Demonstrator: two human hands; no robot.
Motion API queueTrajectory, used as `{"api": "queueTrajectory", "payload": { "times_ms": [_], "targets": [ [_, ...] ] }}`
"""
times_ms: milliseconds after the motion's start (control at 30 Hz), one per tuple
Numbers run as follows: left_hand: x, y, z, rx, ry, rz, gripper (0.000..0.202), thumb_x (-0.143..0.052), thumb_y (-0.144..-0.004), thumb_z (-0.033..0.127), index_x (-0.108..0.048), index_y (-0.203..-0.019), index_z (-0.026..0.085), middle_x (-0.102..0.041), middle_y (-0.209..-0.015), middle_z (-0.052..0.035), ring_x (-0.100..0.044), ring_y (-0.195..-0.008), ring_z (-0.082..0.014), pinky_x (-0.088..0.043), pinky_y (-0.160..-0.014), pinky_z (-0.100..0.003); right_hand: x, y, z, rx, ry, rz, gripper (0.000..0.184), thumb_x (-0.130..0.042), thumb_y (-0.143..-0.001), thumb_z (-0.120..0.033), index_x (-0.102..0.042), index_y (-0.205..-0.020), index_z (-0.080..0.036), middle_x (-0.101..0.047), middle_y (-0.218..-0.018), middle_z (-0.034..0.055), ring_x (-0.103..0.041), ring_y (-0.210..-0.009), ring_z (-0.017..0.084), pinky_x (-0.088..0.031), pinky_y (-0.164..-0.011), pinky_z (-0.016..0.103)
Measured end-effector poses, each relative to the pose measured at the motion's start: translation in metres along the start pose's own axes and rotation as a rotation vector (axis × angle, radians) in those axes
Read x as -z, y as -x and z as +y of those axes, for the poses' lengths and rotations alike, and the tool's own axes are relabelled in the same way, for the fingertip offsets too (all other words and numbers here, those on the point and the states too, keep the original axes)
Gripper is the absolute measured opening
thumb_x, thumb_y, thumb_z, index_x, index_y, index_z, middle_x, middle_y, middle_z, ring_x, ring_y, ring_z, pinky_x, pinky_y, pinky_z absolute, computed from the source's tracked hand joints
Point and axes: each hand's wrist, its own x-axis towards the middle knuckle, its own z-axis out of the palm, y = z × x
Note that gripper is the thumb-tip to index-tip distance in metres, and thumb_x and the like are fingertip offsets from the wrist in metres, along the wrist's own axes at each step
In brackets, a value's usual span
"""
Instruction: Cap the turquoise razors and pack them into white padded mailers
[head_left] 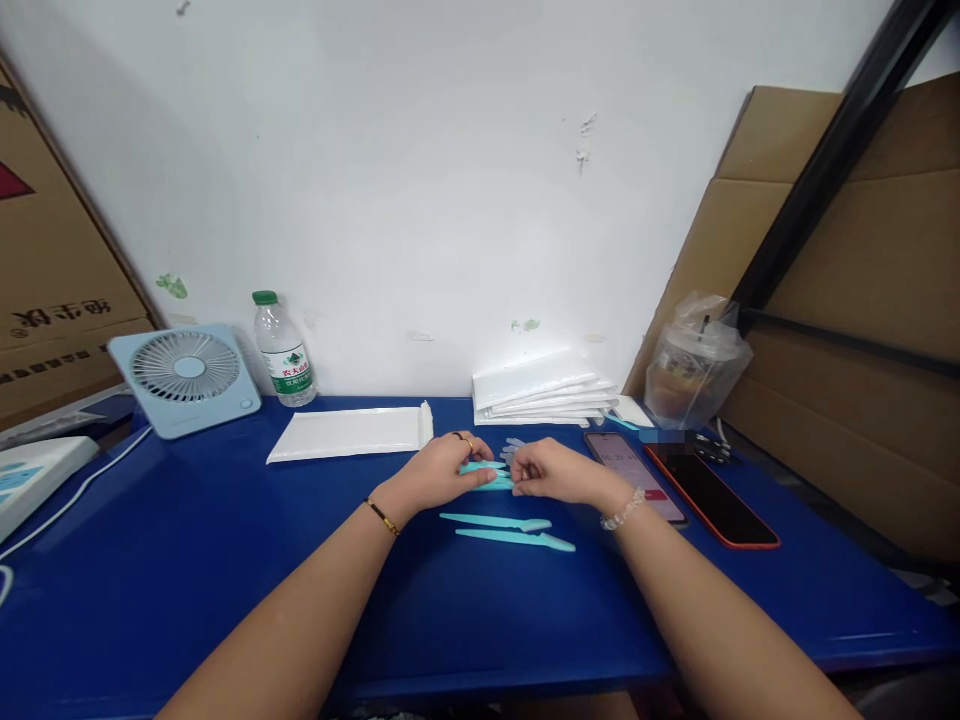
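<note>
Several turquoise eyebrow razors (487, 484) are gathered in my left hand (442, 470), its thumb lying over them. My right hand (551, 470) is closed in a pinch at their right ends; what its fingertips grip is hidden. Just behind the hands, small translucent pieces (513, 446) that look like blade caps lie on the blue table (390, 620). Nearer to me, two more turquoise razors lie side by side, the upper razor (491, 521) and the lower razor (514, 538), both with their blade ends to the right.
A white packet (349, 432) lies behind my left hand, and a stack of white packets (536, 390) is by the wall. Two phones, a lit phone (630, 470) and a dark phone (712, 495), and a bagged drink cup (686, 370) are right. A water bottle (285, 350) and blue fan (187, 375) stand left.
</note>
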Motion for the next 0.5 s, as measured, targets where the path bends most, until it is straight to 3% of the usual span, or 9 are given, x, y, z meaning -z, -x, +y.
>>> {"api": "queueTrajectory", "payload": {
  "times_ms": [100, 267, 333, 400, 500],
  "targets": [
    [0.001, -0.002, 0.007, 0.007, -0.009, -0.061, 0.020, -0.050, -0.085, 0.034, -0.064, -0.092, 0.021, -0.066, -0.090, -0.0023, -0.059, -0.081, -0.0165, -0.043, -0.069, -0.025, 0.002, -0.001, 0.001, 0.004, -0.040, 0.102, 0.012, -0.060, -0.077, -0.028, -0.062, -0.078, -0.016, -0.059, -0.067, 0.0002, -0.051, -0.059, 0.011, -0.036, -0.052, 0.021],
    [0.000, -0.003, -0.001, 0.093, -0.078, -0.012, 0.019, -0.048, -0.085, 0.026, -0.065, -0.085, 0.019, -0.065, -0.089, -0.0039, -0.058, -0.083, -0.0184, -0.043, -0.072, -0.027, 0.006, -0.002, 0.015, -0.090, -0.033, 0.163, 0.011, -0.059, -0.076, -0.025, -0.064, -0.077, -0.015, -0.062, -0.068, 0.0021, -0.054, -0.060, 0.013, -0.038, -0.054, 0.022],
    [0.000, -0.002, -0.006, 0.099, -0.074, 0.021, 0.021, -0.052, -0.083, 0.030, -0.064, -0.096, 0.020, -0.063, -0.099, -0.0059, -0.056, -0.093, -0.0207, -0.044, -0.079, -0.029, 0.008, -0.001, 0.019, -0.146, -0.032, 0.192, 0.014, -0.059, -0.076, -0.028, -0.065, -0.078, -0.015, -0.063, -0.069, 0.0026, -0.055, -0.060, 0.013, -0.038, -0.055, 0.022],
    [-0.002, -0.001, -0.011, 0.074, -0.059, 0.028, 0.036, -0.059, -0.079, 0.036, -0.059, -0.111, 0.021, -0.058, -0.112, -0.0074, -0.051, -0.103, -0.0228, -0.043, -0.086, -0.031, 0.011, 0.001, 0.018, -0.168, -0.043, 0.203, 0.017, -0.058, -0.077, -0.031, -0.065, -0.079, -0.015, -0.064, -0.070, 0.0031, -0.055, -0.060, 0.013, -0.039, -0.054, 0.022],
    [-0.006, 0.000, -0.015, 0.054, -0.033, -0.025, 0.041, -0.061, -0.078, 0.036, -0.057, -0.116, 0.022, -0.057, -0.113, -0.0068, -0.049, -0.106, -0.0225, -0.042, -0.090, -0.033, 0.014, 0.006, 0.007, -0.106, -0.092, 0.069, 0.021, -0.060, -0.077, -0.036, -0.067, -0.080, -0.016, -0.065, -0.071, 0.0025, -0.056, -0.060, 0.013, -0.039, -0.053, 0.022]
  ]
}}
